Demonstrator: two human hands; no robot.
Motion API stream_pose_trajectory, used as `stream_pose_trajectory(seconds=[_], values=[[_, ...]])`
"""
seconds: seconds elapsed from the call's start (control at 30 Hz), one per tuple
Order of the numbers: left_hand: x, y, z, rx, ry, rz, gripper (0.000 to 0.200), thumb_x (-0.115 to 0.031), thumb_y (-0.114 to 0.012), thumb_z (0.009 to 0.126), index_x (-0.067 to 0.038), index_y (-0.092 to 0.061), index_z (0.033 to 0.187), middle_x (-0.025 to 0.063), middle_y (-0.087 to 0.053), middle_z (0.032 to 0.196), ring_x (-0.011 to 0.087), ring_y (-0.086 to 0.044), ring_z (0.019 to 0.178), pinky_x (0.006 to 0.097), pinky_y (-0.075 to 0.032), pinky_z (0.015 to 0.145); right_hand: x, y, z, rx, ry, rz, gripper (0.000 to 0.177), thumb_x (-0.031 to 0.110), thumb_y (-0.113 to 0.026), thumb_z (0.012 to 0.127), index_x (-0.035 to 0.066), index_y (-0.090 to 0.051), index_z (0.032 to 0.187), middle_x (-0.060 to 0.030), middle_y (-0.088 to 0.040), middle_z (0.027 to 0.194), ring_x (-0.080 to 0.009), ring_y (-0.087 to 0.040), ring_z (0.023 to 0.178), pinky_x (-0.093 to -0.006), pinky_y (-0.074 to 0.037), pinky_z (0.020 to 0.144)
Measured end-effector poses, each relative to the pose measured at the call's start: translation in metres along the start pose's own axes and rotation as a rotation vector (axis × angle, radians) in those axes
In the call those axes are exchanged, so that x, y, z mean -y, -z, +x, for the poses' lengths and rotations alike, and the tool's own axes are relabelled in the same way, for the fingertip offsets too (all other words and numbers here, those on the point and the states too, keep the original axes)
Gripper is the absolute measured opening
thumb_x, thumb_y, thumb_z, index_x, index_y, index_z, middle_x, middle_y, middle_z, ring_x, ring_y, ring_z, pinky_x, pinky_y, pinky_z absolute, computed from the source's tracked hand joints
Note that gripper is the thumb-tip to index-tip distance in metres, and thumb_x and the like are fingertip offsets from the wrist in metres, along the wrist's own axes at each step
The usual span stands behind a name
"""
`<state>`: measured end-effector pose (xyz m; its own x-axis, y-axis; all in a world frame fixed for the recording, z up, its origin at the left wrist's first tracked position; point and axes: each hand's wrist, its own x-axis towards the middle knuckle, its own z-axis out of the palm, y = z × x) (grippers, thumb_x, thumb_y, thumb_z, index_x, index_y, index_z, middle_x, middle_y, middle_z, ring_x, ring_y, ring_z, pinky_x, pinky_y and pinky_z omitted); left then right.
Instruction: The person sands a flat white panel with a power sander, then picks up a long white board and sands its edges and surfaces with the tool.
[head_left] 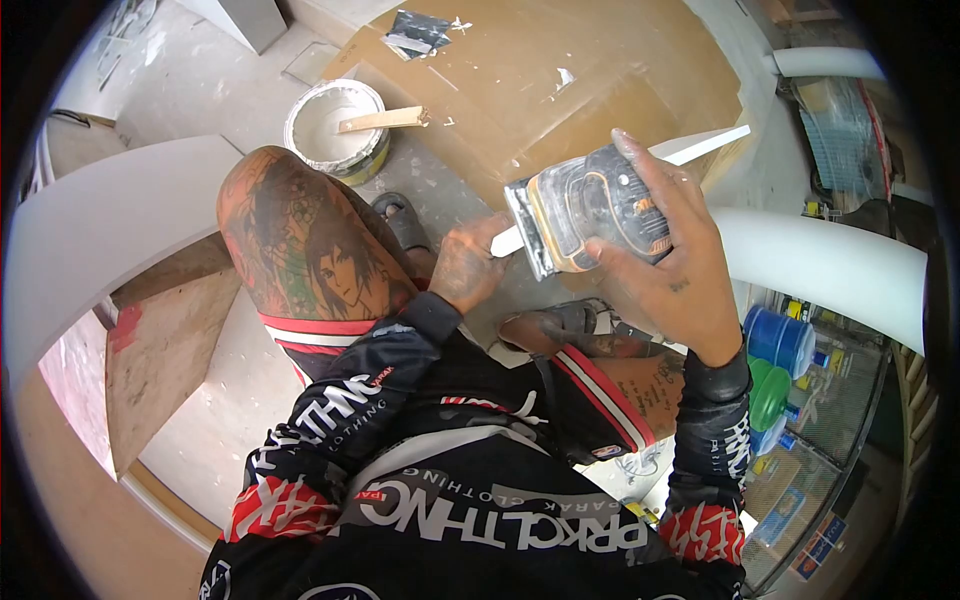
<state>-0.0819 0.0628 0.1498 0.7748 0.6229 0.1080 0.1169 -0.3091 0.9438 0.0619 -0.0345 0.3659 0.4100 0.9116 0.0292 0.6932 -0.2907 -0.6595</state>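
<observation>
My right hand (685,235) is wrapped round a dusty black-and-orange electric sander (590,210), thumb on the near side and fingers over the far side. The sander's flat pad faces left and lies across a narrow white strip (705,145). One end of the strip shows beyond the sander at the upper right. Its near end sticks out by my left hand (468,262), whose closed fingers grip it between my knees. The middle of the strip is hidden behind the sander.
A bucket of white filler (335,125) with a wooden stick (385,119) across its rim stands at the upper left. Brown board (500,80) covers the floor ahead. White curved panels (830,265) flank me. Blue and green water jugs (768,388) stand at the right.
</observation>
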Motion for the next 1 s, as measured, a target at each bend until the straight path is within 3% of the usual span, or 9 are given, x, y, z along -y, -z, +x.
stream_pose_trajectory(seconds=[0.13, 0.2, 0.6, 0.73, 0.8, 0.93, 1.0], values=[[0.015, -0.003, -0.003, 0.015, -0.074, 0.010, 0.028, -0.003, -0.070, 0.079, -0.005, -0.068, 0.107, 0.0208, -0.070, 0.097, 0.0415, -0.068, 0.093, 0.0455, -0.056, 0.082, 0.010, -0.005, -0.002, 0.024, 0.095, -0.074, 0.078, 0.013, -0.081, 0.077, 0.014, -0.053, 0.150, -0.0200, -0.058, 0.125, -0.0352, -0.064, 0.109, -0.0390, -0.052, 0.093], [0.015, -0.003, -0.004, 0.023, -0.094, 0.017, 0.027, -0.002, -0.070, 0.079, -0.004, -0.068, 0.105, 0.0208, -0.070, 0.095, 0.0416, -0.068, 0.092, 0.0456, -0.056, 0.082, 0.016, -0.004, -0.002, 0.106, 0.011, -0.021, 0.081, 0.008, -0.081, 0.076, 0.008, -0.050, 0.151, -0.0191, -0.058, 0.130, -0.0289, -0.059, 0.118, -0.0371, -0.045, 0.103], [0.017, -0.001, -0.004, 0.067, -0.098, 0.053, 0.025, -0.003, -0.069, 0.081, -0.003, -0.069, 0.106, 0.0208, -0.070, 0.097, 0.0414, -0.068, 0.093, 0.0452, -0.056, 0.081, 0.016, -0.002, 0.004, 0.131, -0.005, -0.049, 0.081, 0.009, -0.081, 0.077, 0.008, -0.050, 0.151, -0.0193, -0.058, 0.128, -0.0286, -0.057, 0.121, -0.0383, -0.043, 0.106], [-0.002, 0.001, 0.002, 0.007, -0.005, -0.017, 0.033, -0.001, -0.070, 0.083, -0.006, -0.070, 0.116, 0.0163, -0.072, 0.112, 0.0373, -0.070, 0.099, 0.0428, -0.057, 0.086, -0.019, 0.017, 0.013, 0.035, 0.036, -0.086, 0.078, 0.015, -0.081, 0.080, 0.016, -0.051, 0.152, -0.0173, -0.058, 0.123, -0.0279, -0.065, 0.108, -0.0358, -0.053, 0.093], [-0.003, 0.001, 0.003, 0.010, 0.006, -0.064, 0.038, 0.001, -0.069, 0.083, -0.007, -0.071, 0.120, 0.0155, -0.072, 0.118, 0.0349, -0.071, 0.105, 0.0399, -0.057, 0.091, -0.033, 0.029, 0.020, -0.028, -0.167, 0.060, 0.076, 0.010, -0.079, 0.083, 0.014, -0.050, 0.153, -0.0132, -0.060, 0.126, -0.0182, -0.063, 0.109, -0.0308, -0.052, 0.095], [-0.003, 0.000, 0.004, 0.031, 0.018, -0.071, 0.039, 0.002, -0.068, 0.083, -0.007, -0.072, 0.120, 0.0152, -0.072, 0.120, 0.0332, -0.070, 0.109, 0.0379, -0.057, 0.094, -0.070, 0.061, 0.036, -0.069, -0.205, 0.066, 0.074, 0.006, -0.078, 0.085, 0.011, -0.049, 0.153, -0.0106, -0.065, 0.127, -0.0141, -0.062, 0.109, -0.0282, -0.051, 0.097], [-0.001, -0.001, 0.003, 0.002, -0.031, -0.003, 0.039, 0.000, -0.073, 0.086, -0.008, -0.071, 0.124, 0.0162, -0.074, 0.115, 0.0298, -0.074, 0.101, 0.0347, -0.058, 0.088, -0.078, 0.078, 0.042, -0.088, -0.320, 0.097, 0.074, 0.006, -0.077, 0.086, 0.009, -0.048, 0.153, -0.0108, -0.068, 0.125, -0.0135, -0.064, 0.109, -0.0285, -0.050, 0.099]])
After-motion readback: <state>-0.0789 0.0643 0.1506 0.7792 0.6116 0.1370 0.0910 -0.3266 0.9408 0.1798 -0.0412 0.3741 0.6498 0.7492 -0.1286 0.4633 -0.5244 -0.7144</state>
